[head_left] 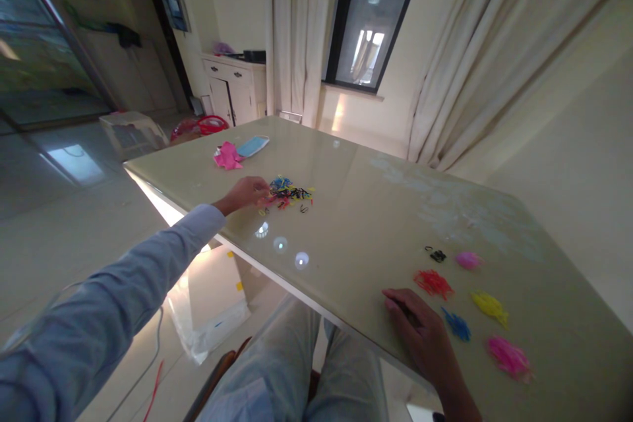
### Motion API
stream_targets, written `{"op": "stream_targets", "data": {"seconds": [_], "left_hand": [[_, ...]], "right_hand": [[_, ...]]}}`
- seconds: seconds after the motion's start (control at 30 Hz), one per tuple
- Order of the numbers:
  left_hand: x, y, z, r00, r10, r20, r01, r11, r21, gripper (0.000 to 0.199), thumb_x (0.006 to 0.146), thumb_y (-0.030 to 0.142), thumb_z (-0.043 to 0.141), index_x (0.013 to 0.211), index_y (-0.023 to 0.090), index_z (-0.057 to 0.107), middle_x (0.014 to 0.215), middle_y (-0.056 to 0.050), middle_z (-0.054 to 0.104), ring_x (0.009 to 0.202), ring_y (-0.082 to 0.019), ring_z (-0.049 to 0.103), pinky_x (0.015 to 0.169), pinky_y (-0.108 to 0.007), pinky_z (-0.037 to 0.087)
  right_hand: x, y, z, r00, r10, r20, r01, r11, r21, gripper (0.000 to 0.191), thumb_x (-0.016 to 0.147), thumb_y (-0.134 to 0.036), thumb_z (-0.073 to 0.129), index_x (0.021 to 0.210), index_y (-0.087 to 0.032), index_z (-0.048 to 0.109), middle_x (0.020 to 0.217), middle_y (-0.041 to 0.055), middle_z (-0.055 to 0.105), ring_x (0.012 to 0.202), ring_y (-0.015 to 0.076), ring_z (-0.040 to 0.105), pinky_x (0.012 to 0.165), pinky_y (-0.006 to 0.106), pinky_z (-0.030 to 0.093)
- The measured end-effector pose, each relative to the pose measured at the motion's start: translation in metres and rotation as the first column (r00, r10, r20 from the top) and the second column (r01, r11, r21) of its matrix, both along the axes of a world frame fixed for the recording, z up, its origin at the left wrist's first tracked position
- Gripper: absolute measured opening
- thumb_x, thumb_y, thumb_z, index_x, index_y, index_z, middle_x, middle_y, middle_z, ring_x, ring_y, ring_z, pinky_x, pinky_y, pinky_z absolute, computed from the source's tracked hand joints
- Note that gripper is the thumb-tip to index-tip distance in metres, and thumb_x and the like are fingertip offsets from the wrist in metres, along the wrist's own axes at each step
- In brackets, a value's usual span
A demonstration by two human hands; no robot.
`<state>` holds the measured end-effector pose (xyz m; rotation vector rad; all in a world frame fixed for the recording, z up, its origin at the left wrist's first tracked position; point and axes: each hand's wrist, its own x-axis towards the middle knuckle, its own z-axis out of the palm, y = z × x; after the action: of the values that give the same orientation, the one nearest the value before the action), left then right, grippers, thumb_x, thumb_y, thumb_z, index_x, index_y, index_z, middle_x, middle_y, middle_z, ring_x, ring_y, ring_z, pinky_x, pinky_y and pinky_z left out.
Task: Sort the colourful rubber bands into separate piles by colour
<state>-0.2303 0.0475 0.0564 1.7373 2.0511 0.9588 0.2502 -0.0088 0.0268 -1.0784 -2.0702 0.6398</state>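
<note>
My left hand (247,193) reaches to the near-left edge of a mixed pile of small rubber bands (291,192), in black, blue, yellow and red. Its fingers are pinched together at the pile; what lies between them is too small to make out. Resting on the table near its front edge, my right hand (418,330) is loosely curled, with nothing visible in it. Beside it lie sorted heaps: black bands (438,255), red bands (434,283), blue bands (456,325), yellow bands (489,307), bright pink bands (509,357) and a lighter pink heap (469,260).
On the glossy table (341,224), a crumpled pink piece (228,155) and a blue face mask (253,146) lie beyond my left hand. A white cabinet (237,89) stands behind. Below the table edge is a flat board in plastic wrap (210,297).
</note>
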Motion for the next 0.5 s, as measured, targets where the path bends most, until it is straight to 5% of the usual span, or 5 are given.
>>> {"op": "stream_targets", "data": {"seconds": [0.13,0.27,0.37,0.5], "left_hand": [[0.012,-0.005,0.011,0.992,0.023,0.123,-0.02,1.0,-0.023,0.028,0.068,0.04,0.064,0.075,0.013,0.067,0.054,0.0,0.063,0.048,-0.013,0.056,0.051,-0.024,0.042],[0.046,-0.016,0.03,0.91,0.005,0.414,-0.025,0.999,0.044,0.034,0.066,0.043,0.074,0.081,0.012,0.069,0.058,0.0,0.063,0.048,-0.01,0.052,0.048,-0.023,0.038],[0.086,-0.032,0.043,0.707,-0.104,0.699,-0.003,0.989,0.15,0.034,0.066,0.042,0.08,0.082,0.013,0.069,0.058,0.001,0.062,0.046,-0.007,0.046,0.046,-0.021,0.033],[0.147,-0.055,0.05,0.215,-0.29,0.933,0.033,0.957,0.29,0.024,0.069,0.031,0.082,0.078,0.015,0.067,0.073,0.002,0.063,0.047,-0.001,0.038,0.045,-0.017,0.032]], "right_hand": [[0.0,0.0,-0.001,1.0,0.006,-0.006,-0.006,1.0,0.006,0.026,0.091,-0.041,0.056,0.091,-0.021,0.073,0.086,0.0076,0.073,0.077,0.02,0.07,0.069,0.028,0.057],[0.0,0.0,-0.001,1.0,0.004,-0.018,-0.004,1.0,-0.002,0.026,0.091,-0.04,0.056,0.091,-0.021,0.073,0.087,0.0077,0.073,0.078,0.0199,0.069,0.07,0.028,0.057],[0.0,-0.001,-0.001,0.999,0.001,-0.036,-0.002,1.0,-0.008,0.026,0.091,-0.04,0.055,0.091,-0.02,0.072,0.086,0.0078,0.073,0.077,0.0197,0.068,0.069,0.028,0.056],[-0.002,-0.003,-0.001,0.999,-0.005,-0.05,0.004,1.0,-0.019,0.025,0.092,-0.036,0.053,0.091,-0.02,0.071,0.086,0.0077,0.072,0.078,0.019,0.067,0.068,0.028,0.054]]}}
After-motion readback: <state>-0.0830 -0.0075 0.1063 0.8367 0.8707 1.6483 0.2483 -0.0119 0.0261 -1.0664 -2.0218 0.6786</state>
